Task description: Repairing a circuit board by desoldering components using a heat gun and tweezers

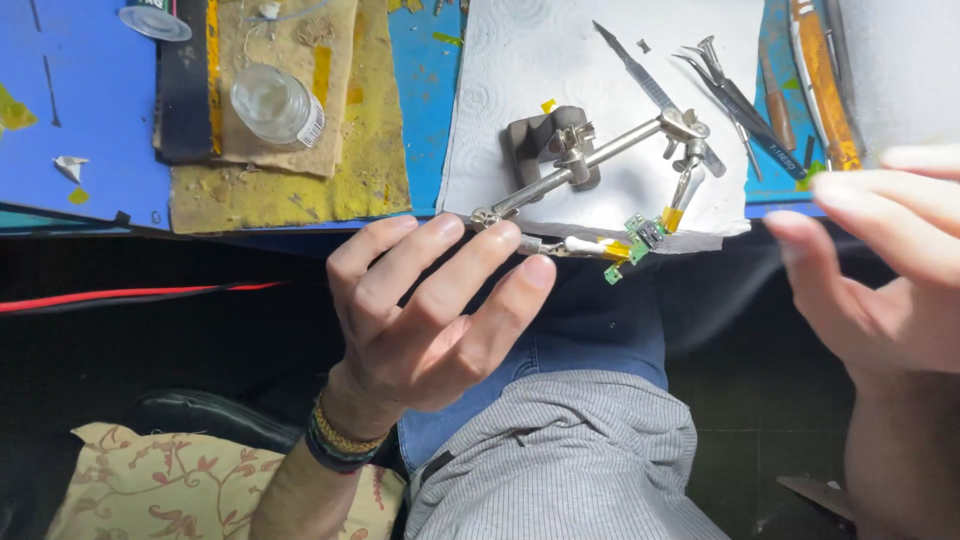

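Head view: helping-hand clamp stand [570, 160] is seen at the surface [90, 110] edge, its bar running diagonally from lower left to upper right; left hand [430, 320] fingers, spread and released, are held just beside its lower clip; right hand [880, 270] is open, empty.

Bright, even light falls on the blue counter [90, 110] and the white paper towel [500, 60] (nearly glaring), the lap below sinks dark, and the right hand [890, 270] blurs.
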